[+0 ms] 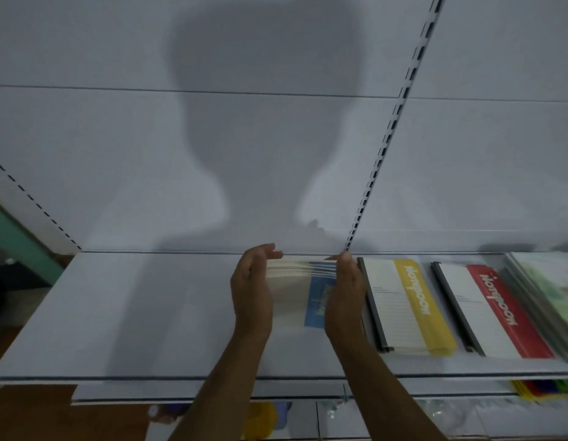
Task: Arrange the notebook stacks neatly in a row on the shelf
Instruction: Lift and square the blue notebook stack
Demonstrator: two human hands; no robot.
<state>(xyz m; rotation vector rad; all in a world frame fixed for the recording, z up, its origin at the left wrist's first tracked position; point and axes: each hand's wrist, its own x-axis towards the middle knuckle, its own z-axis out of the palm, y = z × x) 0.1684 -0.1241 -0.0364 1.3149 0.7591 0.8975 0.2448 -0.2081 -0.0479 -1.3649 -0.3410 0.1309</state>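
A stack of blue-banded notebooks lies on the white shelf, pressed between my two hands. My left hand lies flat against the stack's left side and my right hand against its right side, fingers reaching to the back edge. To the right lie a yellow-banded notebook stack, then a red-banded notebook stack, each angled slightly. A greenish stack sits at the far right, partly cut off by the frame edge.
The white back panel with a slotted upright rises behind the shelf. A lower shelf shows below with colourful items. The shelf's left half is bare white surface.
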